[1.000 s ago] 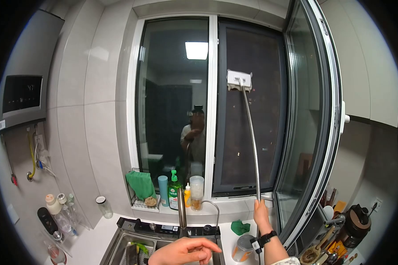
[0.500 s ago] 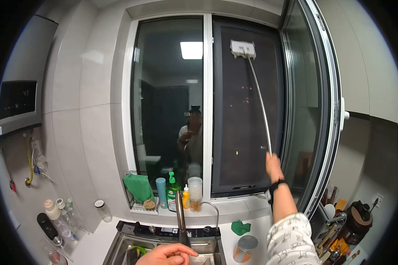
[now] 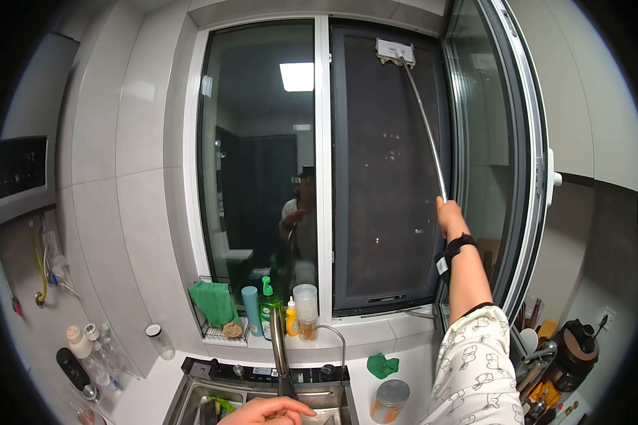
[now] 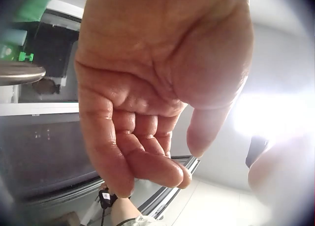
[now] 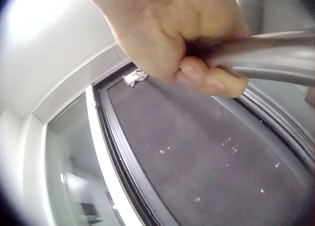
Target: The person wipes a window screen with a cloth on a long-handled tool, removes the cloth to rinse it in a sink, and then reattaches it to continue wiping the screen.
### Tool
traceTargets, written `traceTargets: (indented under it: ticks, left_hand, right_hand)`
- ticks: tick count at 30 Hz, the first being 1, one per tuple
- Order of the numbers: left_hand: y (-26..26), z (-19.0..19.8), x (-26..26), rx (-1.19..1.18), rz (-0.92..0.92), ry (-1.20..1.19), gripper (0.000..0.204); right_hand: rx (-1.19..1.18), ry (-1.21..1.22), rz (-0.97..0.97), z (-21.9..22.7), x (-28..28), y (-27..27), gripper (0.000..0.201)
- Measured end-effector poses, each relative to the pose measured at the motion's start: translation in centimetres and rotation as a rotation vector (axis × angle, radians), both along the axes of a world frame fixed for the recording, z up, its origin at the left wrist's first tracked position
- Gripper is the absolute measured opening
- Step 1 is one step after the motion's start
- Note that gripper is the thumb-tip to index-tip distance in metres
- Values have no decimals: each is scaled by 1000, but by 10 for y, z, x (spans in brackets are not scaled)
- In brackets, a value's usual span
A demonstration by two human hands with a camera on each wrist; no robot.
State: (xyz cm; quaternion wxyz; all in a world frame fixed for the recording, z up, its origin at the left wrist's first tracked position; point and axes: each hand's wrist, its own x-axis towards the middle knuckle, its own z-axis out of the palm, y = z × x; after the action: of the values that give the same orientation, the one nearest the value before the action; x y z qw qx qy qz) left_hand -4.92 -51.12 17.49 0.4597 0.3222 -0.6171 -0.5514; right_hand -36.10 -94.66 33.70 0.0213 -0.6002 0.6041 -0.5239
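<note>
My right hand (image 3: 452, 218) grips the metal pole (image 3: 425, 124) of a flat mop. Fingers are wrapped round the pole (image 5: 275, 56) in the right wrist view. Up at the top of the dark window screen (image 3: 390, 205), the white mop head (image 3: 395, 52) lies against the mesh, a pale cloth showing under its edges. My left hand (image 3: 268, 412) hovers low over the sink (image 3: 184, 404) and holds nothing. In the left wrist view its palm (image 4: 157, 54) faces the camera, with the fingers loosely bent.
An opened window sash (image 3: 521, 177) stands close to the right of my arm. Along the sill are a green soap bottle (image 3: 268, 308), a blue bottle (image 3: 251, 310) and a clear container (image 3: 305, 312). A faucet (image 3: 279, 347) rises behind the sink; a lidded can (image 3: 390, 404) and green cloth (image 3: 383, 365) are on the counter.
The mop head has slid up the screen to its top, slightly rightward. My right hand has risen with the pole, arm extended. The left hand has shifted a little lower in view.
</note>
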Motion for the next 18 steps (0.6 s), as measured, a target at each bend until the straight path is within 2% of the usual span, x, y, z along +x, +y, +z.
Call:
traceTargets:
  ticks: [1,2,3,5,7,8,10,11,14,15,17,18]
  left_hand:
    - [0,2,0,-2,15,-4,38]
    - [0,0,0,-9,22,17,38]
    - [-1,-2,1,-13,19,12,38]
    - [-2,-8,5,-33,-1,26,39]
    - [-2,-7,8,-20,-10,26,38]
    - [-2,-7,9,-8,-18,23,38]
    - [-5,-10,8,9,-26,18,38]
    - [-6,-11,8,21,-37,10,38]
    - [-8,-12,5,19,-39,17,36]
    - [-8,-11,5,20,-36,12,36]
    - [-8,-7,6,4,-16,-13,36]
    - [-9,-5,5,8,-15,0,37]
  right_hand:
    - [-34,42,-69,-3,-2,-13,56]
    - [-30,-79,-11,-19,6,4,51]
    - [-14,-91,22,-48,5,-3,51]
    - [-11,-115,57,-112,4,22,51]
    - [39,-71,-6,-186,-6,26,52]
    - [59,-64,-46,-208,-6,37,51]
    - [54,-50,-35,-209,-12,27,51]
    - [44,-39,-27,-198,-13,28,50]
    - [-9,-63,-2,-102,-17,-2,55]
    - [-102,-46,-8,-69,-18,-11,56]
    - [50,-151,12,2,-11,-3,53]
    - [72,-159,-18,13,-11,-7,52]
